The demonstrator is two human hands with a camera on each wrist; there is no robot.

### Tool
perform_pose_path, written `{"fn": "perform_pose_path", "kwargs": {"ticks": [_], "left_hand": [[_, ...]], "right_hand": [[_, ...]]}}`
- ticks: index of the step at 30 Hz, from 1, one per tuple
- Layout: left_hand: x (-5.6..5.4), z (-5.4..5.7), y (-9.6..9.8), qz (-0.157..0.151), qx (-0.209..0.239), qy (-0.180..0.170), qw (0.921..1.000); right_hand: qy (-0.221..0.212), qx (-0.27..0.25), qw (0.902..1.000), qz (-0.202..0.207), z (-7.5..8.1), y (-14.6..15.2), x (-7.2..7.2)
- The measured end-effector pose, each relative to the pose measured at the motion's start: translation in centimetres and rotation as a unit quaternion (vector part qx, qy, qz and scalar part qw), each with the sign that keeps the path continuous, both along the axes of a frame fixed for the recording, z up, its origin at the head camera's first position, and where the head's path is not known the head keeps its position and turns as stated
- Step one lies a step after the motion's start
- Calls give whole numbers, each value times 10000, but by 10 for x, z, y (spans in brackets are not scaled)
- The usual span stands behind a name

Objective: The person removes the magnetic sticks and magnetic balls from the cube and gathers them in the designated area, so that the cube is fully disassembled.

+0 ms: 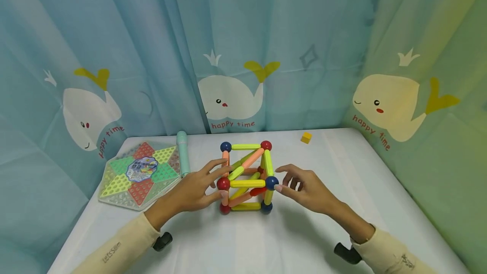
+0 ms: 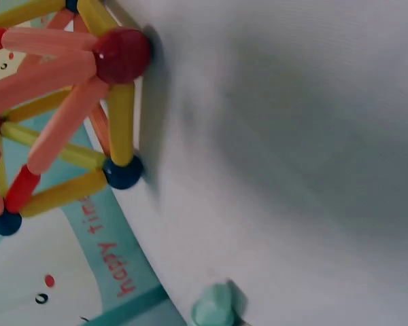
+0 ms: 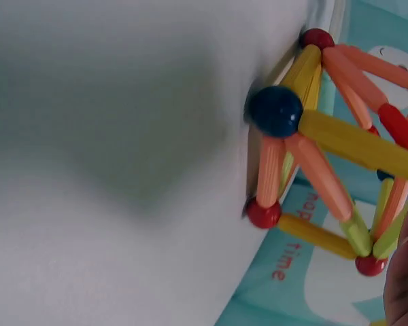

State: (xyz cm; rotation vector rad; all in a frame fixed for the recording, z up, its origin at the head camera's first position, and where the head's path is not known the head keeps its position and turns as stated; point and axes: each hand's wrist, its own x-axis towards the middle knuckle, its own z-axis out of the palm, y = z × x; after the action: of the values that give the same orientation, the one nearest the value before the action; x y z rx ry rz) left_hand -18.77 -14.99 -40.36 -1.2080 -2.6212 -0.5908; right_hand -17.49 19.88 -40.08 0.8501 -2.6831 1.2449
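Note:
A cube-shaped frame of magnetic rods and balls (image 1: 247, 184) stands on the table, its rods yellow, lime, orange and red, with diagonals across its faces. Red and blue balls sit at its corners. My left hand (image 1: 195, 187) is at its left side, fingers loosely extended beside the upper front red ball (image 1: 223, 183). On the other side, my right hand (image 1: 310, 187) has its thumb tip right at the upper front blue ball (image 1: 272, 182), index finger reaching past it. In the right wrist view, fingertips (image 3: 402, 272) show at the frame's edge.
A Chinese checkers board (image 1: 114, 189) in clear wrapping lies on the left of the white table (image 1: 243, 248). Beside it rests a mint-green cylindrical stick (image 1: 183, 153). A small yellow block (image 1: 306, 137) sits near the back edge. Whale-printed curtains (image 1: 304, 33) surround the table.

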Motion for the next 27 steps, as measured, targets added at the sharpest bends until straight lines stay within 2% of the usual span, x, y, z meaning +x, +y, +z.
{"fn": "perform_pose_path", "kwargs": {"ticks": [6,15,18,23,27], "left_hand": [[-6,-1,11,-226,-160,145,9995],[-6,-1,21,-144,-339,-233,9990],[-5,-1,23,-104,-397,-184,9990],[-6,-1,26,-144,-432,-25,9990],[-5,-1,28,-142,-357,-55,9992]], "right_hand": [[124,260,9993,253,-4,-9,-2],[135,340,9985,406,-5,-12,-6],[90,386,9981,470,-4,-12,-7],[-182,404,9958,803,-2,-12,-8],[-103,493,9952,843,1,-15,-8]]}}
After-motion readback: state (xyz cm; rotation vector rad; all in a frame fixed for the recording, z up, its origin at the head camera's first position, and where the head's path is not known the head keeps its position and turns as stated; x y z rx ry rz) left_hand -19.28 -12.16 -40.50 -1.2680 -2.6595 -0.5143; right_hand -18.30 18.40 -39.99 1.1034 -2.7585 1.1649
